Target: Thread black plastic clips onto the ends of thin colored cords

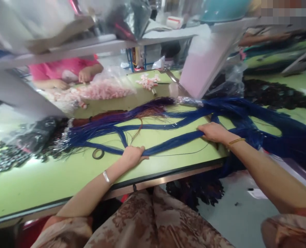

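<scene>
A long bundle of thin blue strands (173, 142) is stretched over the green tabletop between my two hands. My left hand (133, 155) is closed around it near the table's front edge. Farther right, my right hand (213, 132) grips the same bundle, fingers wrapped over it. More blue strands (153, 126) lie behind, running off to the right and over the table edge. At the left the strands end in a cluster of shiny silvery tips (65, 137). Purple and brown strands (145, 109) lie along the back of the bundle.
A roll of dark tape (98, 154) lies left of my left hand. Small dark pieces (10, 158) and a dark plastic bag (39, 132) are at the left. Across the table, a person in a pink top (65, 70) handles pale pink pieces (103, 90). A shelf (111, 43) overhangs the table.
</scene>
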Available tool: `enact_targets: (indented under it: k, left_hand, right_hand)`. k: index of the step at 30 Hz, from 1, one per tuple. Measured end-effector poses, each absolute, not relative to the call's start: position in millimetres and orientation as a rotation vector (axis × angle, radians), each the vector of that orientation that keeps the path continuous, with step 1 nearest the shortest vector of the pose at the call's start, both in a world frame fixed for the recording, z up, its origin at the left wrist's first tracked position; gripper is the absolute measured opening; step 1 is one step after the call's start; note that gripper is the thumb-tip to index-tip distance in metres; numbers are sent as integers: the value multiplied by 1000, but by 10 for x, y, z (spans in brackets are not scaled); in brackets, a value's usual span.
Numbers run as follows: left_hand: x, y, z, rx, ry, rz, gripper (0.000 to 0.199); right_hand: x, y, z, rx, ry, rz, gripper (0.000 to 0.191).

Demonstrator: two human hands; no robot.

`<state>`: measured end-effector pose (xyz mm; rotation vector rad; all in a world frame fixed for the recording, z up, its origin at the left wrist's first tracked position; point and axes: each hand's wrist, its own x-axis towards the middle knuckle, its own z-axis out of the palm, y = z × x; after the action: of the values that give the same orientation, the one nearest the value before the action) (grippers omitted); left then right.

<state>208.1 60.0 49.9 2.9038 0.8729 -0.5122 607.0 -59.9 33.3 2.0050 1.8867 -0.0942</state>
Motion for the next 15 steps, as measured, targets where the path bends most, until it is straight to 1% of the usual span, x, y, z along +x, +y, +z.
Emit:
enact_targets:
  k: [2, 4, 6, 7, 9, 11, 13, 15]
  left_hand:
    - [2045, 549, 460, 2889, 823, -510, 50]
    - [2030, 490, 419, 2882, 810, -474, 51]
    - [2015, 448, 386, 2880, 796, -421, 52]
    - [2004, 436, 372, 2881, 778, -388, 52]
    - [1977, 420, 347, 2879, 735, -331, 49]
    - [1949, 408, 319, 2875, 711, -307, 46]
    - [1920, 392, 276, 2868, 698, -312, 47]
    - [1890, 377, 215, 2860, 690, -286, 50]
  right_hand:
    - [5961, -518, 449, 2024, 1808, -124, 24]
    - [5736, -432, 638, 2045, 1772, -114, 38]
    - [5357, -315, 843, 2043, 1914, -89, 51]
    - [5111, -238, 924, 2015, 2092, -90, 52]
    - [4550, -43, 1002, 1912, 2536, -134, 46]
    - [4005, 202, 950, 1834, 2812, -197, 44]
    - [3619, 472, 803, 1752, 2882, -230, 45]
    - [3492, 730, 638, 1650, 2787, -245, 43]
